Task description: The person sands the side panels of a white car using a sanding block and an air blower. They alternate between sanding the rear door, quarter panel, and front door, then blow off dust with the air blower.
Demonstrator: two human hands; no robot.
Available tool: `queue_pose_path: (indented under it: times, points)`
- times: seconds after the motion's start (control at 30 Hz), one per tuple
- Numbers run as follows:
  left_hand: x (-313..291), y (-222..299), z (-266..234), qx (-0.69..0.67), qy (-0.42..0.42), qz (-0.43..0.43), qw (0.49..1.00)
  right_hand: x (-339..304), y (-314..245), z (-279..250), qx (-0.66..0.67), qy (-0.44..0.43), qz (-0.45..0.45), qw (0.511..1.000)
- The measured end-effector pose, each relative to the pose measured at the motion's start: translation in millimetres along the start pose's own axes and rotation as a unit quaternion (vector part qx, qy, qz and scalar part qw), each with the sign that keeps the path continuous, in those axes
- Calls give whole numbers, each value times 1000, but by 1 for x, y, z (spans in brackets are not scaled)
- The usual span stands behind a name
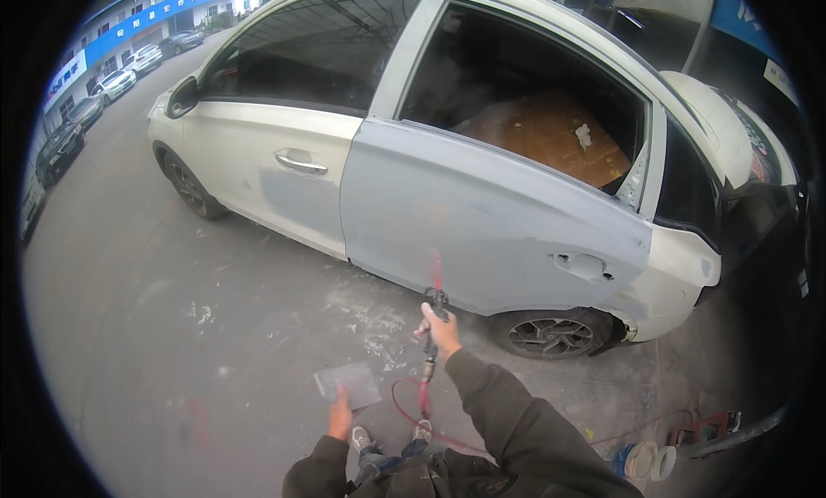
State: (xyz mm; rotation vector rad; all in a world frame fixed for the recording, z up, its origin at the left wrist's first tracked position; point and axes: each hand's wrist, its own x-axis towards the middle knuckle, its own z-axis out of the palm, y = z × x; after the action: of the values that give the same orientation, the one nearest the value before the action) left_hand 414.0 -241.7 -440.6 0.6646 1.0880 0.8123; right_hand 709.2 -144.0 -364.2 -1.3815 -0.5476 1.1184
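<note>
My right hand (pixel 444 335) is closed around the handle of an air blow gun (pixel 438 300), dark with a reddish nozzle aimed at the car's rear door. A red air hose (pixel 424 400) hangs from the gun's lower end. The rear door (pixel 465 218) is covered in matte grey primer, and its handle is off, leaving a recess (pixel 585 266). Lower and to the left, my left hand (pixel 341 417) grips a thin pale grey rectangular sheet (pixel 348 386) by its near edge. Its material I cannot make out.
The white front door (pixel 258 171) has a grey patch under its chrome handle. Below the rear door is the rear wheel (pixel 551 335). Hose loops lie by my feet. Buckets (pixel 641 460) and a red stand (pixel 701 431) are at lower right; parked cars (pixel 112 87) line the far left.
</note>
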Motion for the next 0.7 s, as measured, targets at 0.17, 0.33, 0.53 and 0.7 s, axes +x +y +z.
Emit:
queue_pose_path:
  times: [0.17, 0.33, 0.53, 0.7]
  points:
    - [-40, -24, -44, -116, 59, 30, 991, 23, 7, -134, 27, 164, 24, 986]
    - [-52, -66, -92, -173, 171, -35, 969, -12, -30, -341, 59, 410, -16, 910]
    - [-31, -43, -85, -106, 154, -35, 982, -70, -112, -490, 45, 484, -71, 871]
    - [-29, -9, -41, -112, 151, 0, 982, 9, -179, -378, -205, 320, -128, 916]
